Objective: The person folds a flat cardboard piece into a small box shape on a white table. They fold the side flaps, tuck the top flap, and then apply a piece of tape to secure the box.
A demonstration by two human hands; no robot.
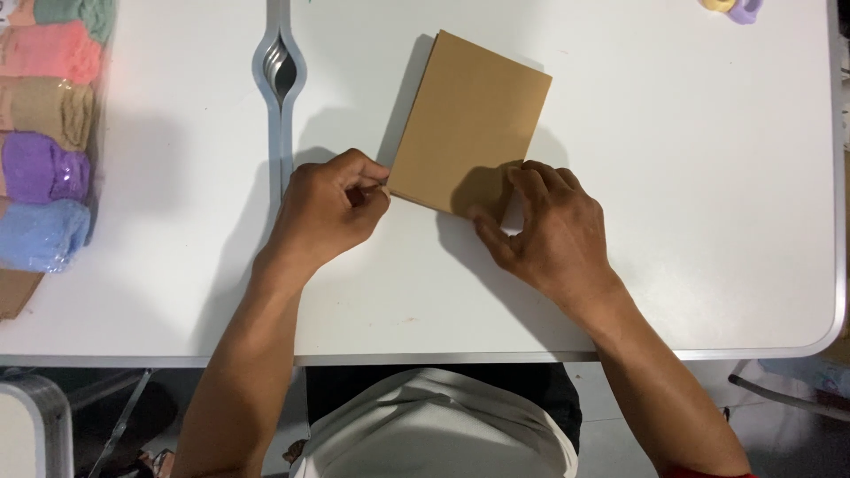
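Flat tan cardboard package (pixel 469 119) lying tilted at centre of the white table (pixel 691 221). Clear plastic pack (pixel 49 133) sitting at left edge, showing pink, tan, purple, blue and green soft rolls stacked inside.

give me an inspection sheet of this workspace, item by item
surface: white folding table with a centre seam and handle slot
job's things: flat brown cardboard piece, lying tilted on the table
clutter: wrapped stack of coloured cloths at the left edge; pastel rings at the top right
grippers: left hand pinches the cardboard's near left corner; right hand presses fingertips on its near right edge
cables: nothing seen
surroundings: floor and metal frame parts below the table edge
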